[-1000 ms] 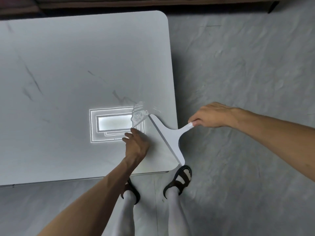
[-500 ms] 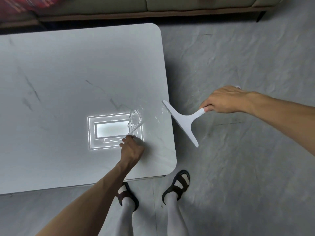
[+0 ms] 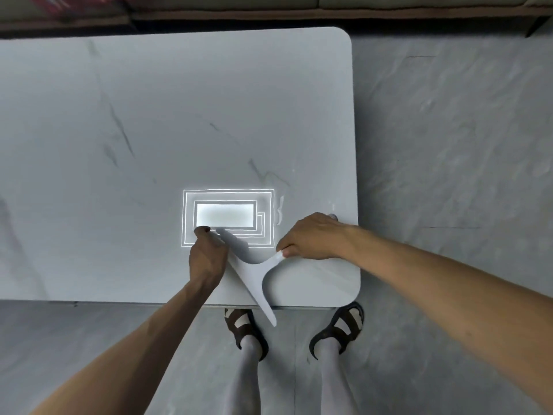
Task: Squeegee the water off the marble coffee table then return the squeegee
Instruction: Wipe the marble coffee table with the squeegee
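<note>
While blade sits on the marble: stroke in progress, judged; pull goes toward an edge so water runs off.
tabletop (image 3: 149, 115): white marble coffee table, grey veins, bright rectangular light reflection near front; largest thing in view.
squeegee (image 3: 251, 274): white, T-shaped, lying diagonal at front-right part of tabletop; one blade tip overhangs front edge.
right hand (image 3: 311, 238): closed round squeegee handle, above front-right corner.
left hand (image 3: 208, 256): fingers curled, pressing on tabletop just beside blade's far end; holds nothing I can see.
water (image 3: 280, 214): thin streak right of reflection, near right hand.
how-to: keep blade flat, even pressure, overlap streak, finish off the edge.
</note>
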